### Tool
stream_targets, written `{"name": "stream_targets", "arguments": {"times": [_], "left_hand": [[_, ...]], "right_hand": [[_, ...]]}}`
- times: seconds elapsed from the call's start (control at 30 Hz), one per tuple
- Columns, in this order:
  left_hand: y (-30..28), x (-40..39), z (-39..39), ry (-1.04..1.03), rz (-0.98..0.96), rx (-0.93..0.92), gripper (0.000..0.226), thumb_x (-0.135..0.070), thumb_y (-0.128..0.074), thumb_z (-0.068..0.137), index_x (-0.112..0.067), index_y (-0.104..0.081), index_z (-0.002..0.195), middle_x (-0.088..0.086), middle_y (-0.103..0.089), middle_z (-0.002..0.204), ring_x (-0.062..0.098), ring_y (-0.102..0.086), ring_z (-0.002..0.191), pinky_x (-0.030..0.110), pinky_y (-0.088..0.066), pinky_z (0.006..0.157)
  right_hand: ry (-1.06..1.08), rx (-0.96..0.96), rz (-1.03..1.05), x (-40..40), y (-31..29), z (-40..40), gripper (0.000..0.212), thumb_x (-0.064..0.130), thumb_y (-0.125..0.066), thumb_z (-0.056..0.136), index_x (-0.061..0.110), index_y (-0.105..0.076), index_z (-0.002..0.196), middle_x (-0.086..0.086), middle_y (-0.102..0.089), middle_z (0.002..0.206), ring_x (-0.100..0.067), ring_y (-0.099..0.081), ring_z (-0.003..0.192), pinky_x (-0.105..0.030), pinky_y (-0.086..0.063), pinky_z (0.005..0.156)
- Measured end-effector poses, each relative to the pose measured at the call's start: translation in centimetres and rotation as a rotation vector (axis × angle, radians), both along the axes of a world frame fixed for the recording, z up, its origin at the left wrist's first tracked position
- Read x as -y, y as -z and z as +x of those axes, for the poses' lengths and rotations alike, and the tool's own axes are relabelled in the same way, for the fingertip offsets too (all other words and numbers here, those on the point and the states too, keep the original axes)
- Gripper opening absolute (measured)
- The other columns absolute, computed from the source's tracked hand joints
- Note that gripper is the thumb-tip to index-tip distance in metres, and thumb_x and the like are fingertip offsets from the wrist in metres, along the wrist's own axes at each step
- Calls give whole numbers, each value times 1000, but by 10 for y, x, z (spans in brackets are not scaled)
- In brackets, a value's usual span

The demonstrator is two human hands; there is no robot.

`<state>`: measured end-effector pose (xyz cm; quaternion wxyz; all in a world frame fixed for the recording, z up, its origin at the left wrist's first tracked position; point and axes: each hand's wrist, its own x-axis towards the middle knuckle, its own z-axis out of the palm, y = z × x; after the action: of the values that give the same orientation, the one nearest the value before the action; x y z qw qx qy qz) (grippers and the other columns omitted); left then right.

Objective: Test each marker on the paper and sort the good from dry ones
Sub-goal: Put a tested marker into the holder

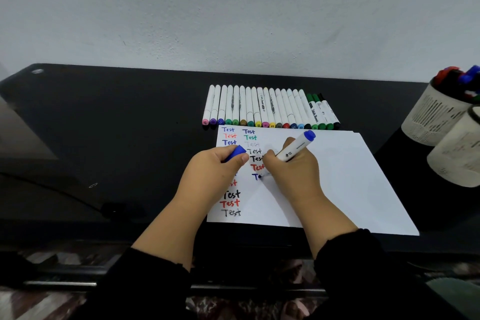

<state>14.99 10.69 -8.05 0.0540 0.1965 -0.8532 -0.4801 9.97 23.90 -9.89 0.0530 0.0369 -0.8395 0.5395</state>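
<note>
The right hand (pixel 291 169) grips a blue marker (pixel 294 147) in a writing hold, fingers curled round the lower barrel, and is partway through a blue word on the paper (pixel 337 176): a "T" and the start of a second letter show just left of the hand. The nib is hidden behind the fingers, so contact with the sheet is inferred from the fresh stroke, not seen. The marker's long axis runs obliquely, tip down and toward the person at the lower left, its blue rear end raised up and away to the right. Just left of the right hand, the left hand (pixel 215 163) pinches the blue cap (pixel 235 153) between thumb and curled fingers and rests on the paper.

Beneath and beyond both hands run two columns of the word "Test" in blue, red, green and black; one entry in the second column is pale grey, probably a dry marker. About fifteen entries are legible, some covered by the hands.

Beyond the hands, at the paper's far edge, a row of markers (pixel 270 109) lies side by side on the black table (pixel 130 125), capped, long axes pointing away from the person. Far to the right of the right hand stand two pale cups (pixel 436 114), the farther one holding more markers. Which group is tested, good or dry cannot be told; the task appears well advanced but unfinished, with this marker still to be capped and sorted.
</note>
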Motion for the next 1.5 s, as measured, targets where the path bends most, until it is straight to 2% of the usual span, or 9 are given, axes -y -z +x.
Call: {"name": "stream_targets", "arguments": {"times": [0.27,0.63,0.9,1.03,1.2,1.33,1.4,1.5], "left_hand": [[-1,-2,0,14,-26,18,46,-44,-56,89,-29,-52,132,-6,-56,130,3,-48,90,13,-30,57],[0,-3,-1,17,-24,17,46,-45,-56,88,-29,-52,131,-6,-56,130,2,-47,91,12,-31,59],[1,-3,0,21,5,1,46,-44,-58,87,-28,-54,130,-7,-57,128,4,-52,95,12,-35,62],[1,-2,-1,15,-2,29,48,-45,-58,87,-29,-52,131,-6,-58,126,2,-52,81,14,-36,59],[0,-3,0,17,-3,36,48,-45,-58,87,-30,-52,131,-6,-58,126,1,-51,77,15,-34,56],[0,-4,0,26,-7,60,46,-45,-57,87,-31,-52,131,-6,-59,124,3,-54,74,16,-38,56],[0,-4,0,34,-8,65,47,-45,-58,87,-31,-52,131,-6,-58,126,2,-53,76,16,-38,57],[-1,-5,0,75,14,70,46,-44,-60,86,-31,-54,130,-8,-58,124,2,-53,80,14,-39,60]], "right_hand": [[10,-10,7,0,1,0,37,16,-61,83,15,-31,61,-1,-37,56,-13,-36,53,-25,-31,51],[43,-22,-28,0,1,-1,38,14,-61,82,16,-30,60,-1,-38,57,-15,-42,58,-25,-32,53],[94,-25,-36,0,1,0,38,12,-59,83,16,-29,60,2,-35,54,-14,-37,55,-24,-31,51],[103,-19,-80,-1,0,-1,39,12,-59,83,16,-28,60,2,-34,55,-12,-34,54,-23,-30,51],[77,-11,-52,-2,-2,-1,40,14,-59,84,16,-28,59,3,-34,55,-11,-32,51,-22,-28,49],[77,33,-112,-3,-2,1,41,13,-61,84,17,-29,58,5,-34,54,-9,-33,50,-14,-28,45],[100,55,-178,-4,-4,1,41,10,-60,83,17,-32,55,7,-36,50,-8,-34,49,-19,-30,49],[124,129,-308,-8,-9,-2,46,6,-58,81,18,-44,39,12,-44,38,-5,-40,47,-23,-34,55]]}}
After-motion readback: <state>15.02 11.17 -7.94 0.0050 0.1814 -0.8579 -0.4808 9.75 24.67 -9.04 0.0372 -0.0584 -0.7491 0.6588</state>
